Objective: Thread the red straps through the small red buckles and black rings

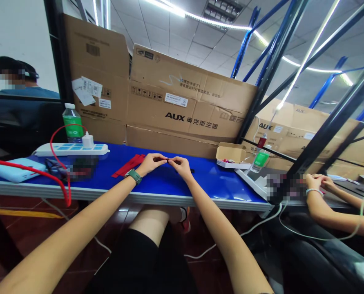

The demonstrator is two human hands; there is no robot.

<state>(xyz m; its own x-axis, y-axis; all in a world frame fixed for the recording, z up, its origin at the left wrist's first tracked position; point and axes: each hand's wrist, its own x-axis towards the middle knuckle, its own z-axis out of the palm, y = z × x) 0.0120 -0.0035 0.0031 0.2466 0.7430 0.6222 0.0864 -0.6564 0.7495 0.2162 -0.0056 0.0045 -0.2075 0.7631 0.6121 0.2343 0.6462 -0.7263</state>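
In the head view, my left hand (150, 163) and right hand (180, 166) meet above the glossy blue counter (182, 185). My fingers (161, 158) press together from both sides, pinching a tiny dark object (168, 159) between their tips, too small to make out. Flat red plastic strips (128, 165) lie just beyond my left hand.

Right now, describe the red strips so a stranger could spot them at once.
Find the blue-topped table below the AUX cardboard boxes. Just left of the person's left hand lie flat red strips, straight and bunched, unlike the thin looping red cord farther left.
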